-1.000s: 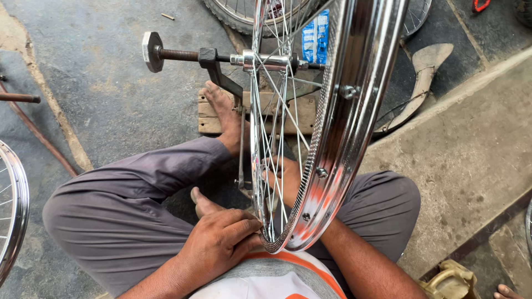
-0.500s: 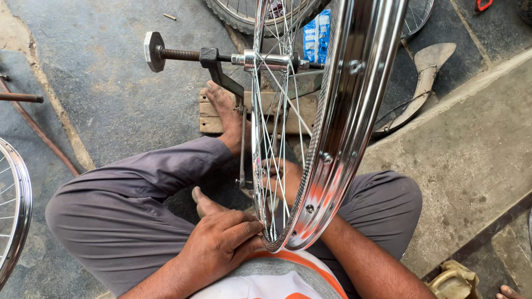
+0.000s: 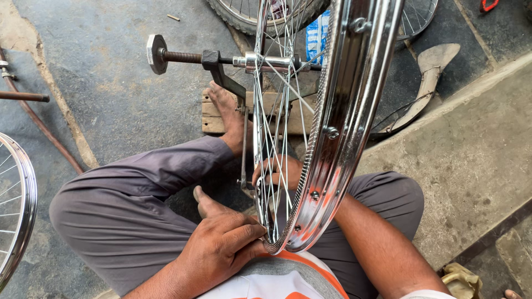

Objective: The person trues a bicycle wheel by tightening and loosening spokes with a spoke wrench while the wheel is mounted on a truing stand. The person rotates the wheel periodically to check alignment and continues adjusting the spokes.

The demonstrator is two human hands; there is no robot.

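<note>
A shiny chrome bicycle wheel rim (image 3: 349, 127) with thin spokes (image 3: 271, 111) stands upright on a dark metal truing stand (image 3: 221, 75), its hub (image 3: 271, 62) on a threaded axle. My left hand (image 3: 221, 246) grips the bottom of the rim near my lap, fingers curled on its edge. My right hand (image 3: 277, 171) reaches through behind the spokes and pinches a spoke near the rim; a small tool in it cannot be made out. I sit cross-legged in grey trousers, and my bare foot (image 3: 230, 113) rests on a wooden block (image 3: 213, 113) at the stand's base.
Another spoked wheel (image 3: 16, 205) lies at the left edge. A tyred wheel (image 3: 244, 14) and a blue packet (image 3: 317, 39) lie beyond the stand. A rusty bar (image 3: 25, 97) is at left. A raised concrete slab (image 3: 471, 155) runs along the right.
The view has shifted slightly. My left hand's fingers have moved a little along the rim's bottom edge; the wheel and my right hand stay about where they were.
</note>
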